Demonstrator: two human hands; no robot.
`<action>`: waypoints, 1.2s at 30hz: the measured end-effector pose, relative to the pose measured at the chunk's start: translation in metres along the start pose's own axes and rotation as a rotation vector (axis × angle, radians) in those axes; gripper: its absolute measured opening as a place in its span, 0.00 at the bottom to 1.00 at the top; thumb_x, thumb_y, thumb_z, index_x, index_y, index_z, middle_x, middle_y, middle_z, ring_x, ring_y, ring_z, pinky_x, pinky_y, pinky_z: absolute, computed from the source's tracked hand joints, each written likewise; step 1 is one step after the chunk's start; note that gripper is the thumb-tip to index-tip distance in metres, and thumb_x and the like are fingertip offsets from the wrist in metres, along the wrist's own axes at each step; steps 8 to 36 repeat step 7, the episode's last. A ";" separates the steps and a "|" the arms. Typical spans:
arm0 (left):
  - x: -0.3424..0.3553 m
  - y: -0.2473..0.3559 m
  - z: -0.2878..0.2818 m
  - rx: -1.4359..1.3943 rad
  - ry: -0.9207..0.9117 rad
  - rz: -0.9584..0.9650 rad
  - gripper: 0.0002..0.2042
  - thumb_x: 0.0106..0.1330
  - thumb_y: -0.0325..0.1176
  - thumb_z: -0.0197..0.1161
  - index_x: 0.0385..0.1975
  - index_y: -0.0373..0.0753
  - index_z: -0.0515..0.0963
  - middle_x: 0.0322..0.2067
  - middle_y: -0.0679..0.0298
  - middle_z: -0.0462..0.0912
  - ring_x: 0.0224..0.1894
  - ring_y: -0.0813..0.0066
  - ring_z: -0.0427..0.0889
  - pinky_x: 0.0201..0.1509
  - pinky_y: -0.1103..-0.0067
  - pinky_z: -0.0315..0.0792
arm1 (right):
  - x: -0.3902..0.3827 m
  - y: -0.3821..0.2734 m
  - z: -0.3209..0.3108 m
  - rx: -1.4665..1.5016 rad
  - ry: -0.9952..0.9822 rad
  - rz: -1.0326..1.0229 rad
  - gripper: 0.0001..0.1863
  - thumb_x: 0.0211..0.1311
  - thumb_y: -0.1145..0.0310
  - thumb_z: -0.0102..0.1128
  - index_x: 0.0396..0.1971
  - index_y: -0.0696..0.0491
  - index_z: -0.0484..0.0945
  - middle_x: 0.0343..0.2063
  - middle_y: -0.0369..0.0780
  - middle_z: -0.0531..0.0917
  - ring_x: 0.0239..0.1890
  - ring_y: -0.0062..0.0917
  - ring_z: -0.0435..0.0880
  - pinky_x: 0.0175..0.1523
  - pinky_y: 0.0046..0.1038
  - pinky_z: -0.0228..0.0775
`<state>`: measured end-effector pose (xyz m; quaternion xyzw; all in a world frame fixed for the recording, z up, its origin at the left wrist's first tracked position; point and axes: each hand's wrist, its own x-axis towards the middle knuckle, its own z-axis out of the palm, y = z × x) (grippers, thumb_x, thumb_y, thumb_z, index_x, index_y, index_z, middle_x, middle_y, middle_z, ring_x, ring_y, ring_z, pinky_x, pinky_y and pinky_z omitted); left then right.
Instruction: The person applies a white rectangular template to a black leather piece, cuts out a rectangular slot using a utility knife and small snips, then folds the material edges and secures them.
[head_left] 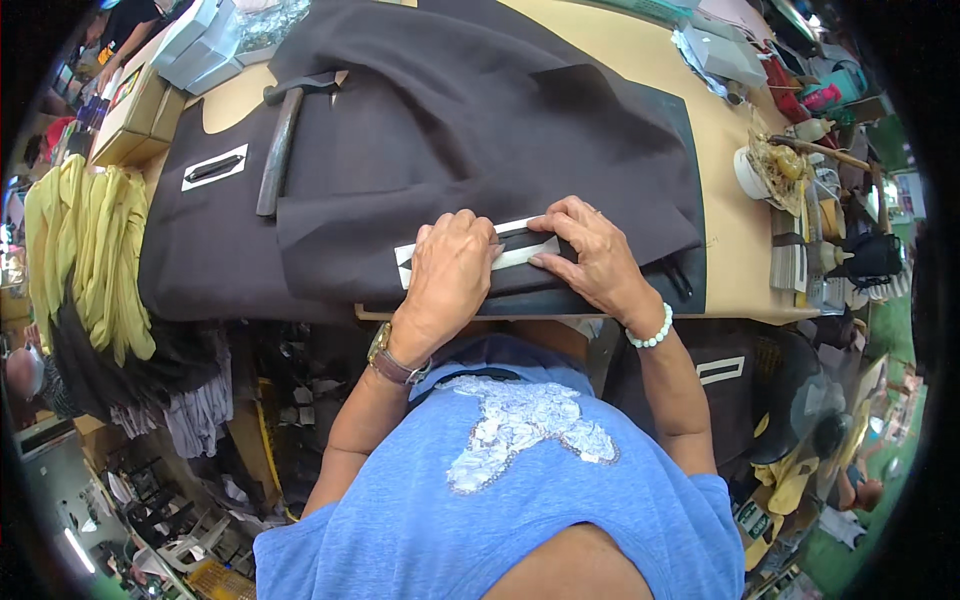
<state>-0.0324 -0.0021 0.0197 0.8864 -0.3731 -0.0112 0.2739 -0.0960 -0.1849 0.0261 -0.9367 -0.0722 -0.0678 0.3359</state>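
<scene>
A large dark brown sheet of cloth or leather (440, 130) lies folded over the bench in front of me. Near its front edge is a long white rectangular strip (520, 256) framing a dark slot. My left hand (448, 268) has its fingers curled down on the strip's left part, the fingertips at the slot. At the right end, my right hand (594, 255) pinches around the slot, thumb on the lower border and fingers on the upper. A similar white-framed slot (214, 167) shows on the sheet at the left. Beside it rests a hammer (280, 150).
A dark green board (690, 180) lies under the sheet on the tan tabletop (735, 200). Yellow cloth (85, 250) hangs at the left beside boxes (140, 115). On the right stand a white glue-crusted pot (765, 175) with a brush and squeeze bottles (812, 130).
</scene>
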 end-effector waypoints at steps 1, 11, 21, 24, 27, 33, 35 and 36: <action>0.000 0.001 -0.001 0.020 -0.008 0.012 0.04 0.57 0.30 0.58 0.26 0.37 0.73 0.26 0.59 0.72 0.32 0.62 0.73 0.35 0.70 0.63 | 0.000 0.000 0.000 0.001 0.004 -0.005 0.16 0.45 0.69 0.65 0.37 0.53 0.76 0.33 0.38 0.74 0.36 0.32 0.75 0.43 0.31 0.68; 0.004 0.005 -0.018 -0.213 -0.252 -0.137 0.04 0.58 0.29 0.56 0.29 0.37 0.72 0.34 0.57 0.74 0.41 0.62 0.72 0.44 0.70 0.62 | 0.002 0.001 -0.002 0.008 -0.015 -0.005 0.17 0.45 0.68 0.65 0.39 0.53 0.76 0.34 0.38 0.74 0.36 0.32 0.75 0.43 0.31 0.69; 0.004 0.005 -0.018 -0.213 -0.252 -0.137 0.04 0.58 0.29 0.56 0.29 0.37 0.72 0.34 0.57 0.74 0.41 0.62 0.72 0.44 0.70 0.62 | 0.002 0.001 -0.002 0.008 -0.015 -0.005 0.17 0.45 0.68 0.65 0.39 0.53 0.76 0.34 0.38 0.74 0.36 0.32 0.75 0.43 0.31 0.69; 0.004 0.005 -0.018 -0.213 -0.252 -0.137 0.04 0.58 0.29 0.56 0.29 0.37 0.72 0.34 0.57 0.74 0.41 0.62 0.72 0.44 0.70 0.62 | 0.002 0.001 -0.002 0.008 -0.015 -0.005 0.17 0.45 0.68 0.65 0.39 0.53 0.76 0.34 0.38 0.74 0.36 0.32 0.75 0.43 0.31 0.69; 0.004 0.005 -0.018 -0.213 -0.252 -0.137 0.04 0.58 0.29 0.56 0.29 0.37 0.72 0.34 0.57 0.74 0.41 0.62 0.72 0.44 0.70 0.62 | 0.002 0.001 -0.002 0.008 -0.015 -0.005 0.17 0.45 0.68 0.65 0.39 0.53 0.76 0.34 0.38 0.74 0.36 0.32 0.75 0.43 0.31 0.69; 0.004 0.005 -0.018 -0.213 -0.252 -0.137 0.04 0.58 0.29 0.56 0.29 0.37 0.72 0.34 0.57 0.74 0.41 0.62 0.72 0.44 0.70 0.62 | 0.002 0.001 -0.002 0.008 -0.015 -0.005 0.17 0.45 0.68 0.65 0.39 0.53 0.76 0.34 0.38 0.74 0.36 0.32 0.75 0.43 0.31 0.69; 0.004 0.005 -0.018 -0.213 -0.252 -0.137 0.04 0.58 0.29 0.56 0.29 0.37 0.72 0.34 0.57 0.74 0.41 0.62 0.72 0.44 0.70 0.62 | 0.002 0.001 -0.002 0.008 -0.015 -0.005 0.17 0.45 0.68 0.65 0.39 0.53 0.76 0.34 0.38 0.74 0.36 0.32 0.75 0.43 0.31 0.69; 0.004 0.005 -0.018 -0.213 -0.252 -0.137 0.04 0.58 0.29 0.56 0.29 0.37 0.72 0.34 0.57 0.74 0.41 0.62 0.72 0.44 0.70 0.62 | 0.002 0.001 -0.002 0.008 -0.015 -0.005 0.17 0.45 0.68 0.65 0.39 0.53 0.76 0.34 0.38 0.74 0.36 0.32 0.75 0.43 0.31 0.69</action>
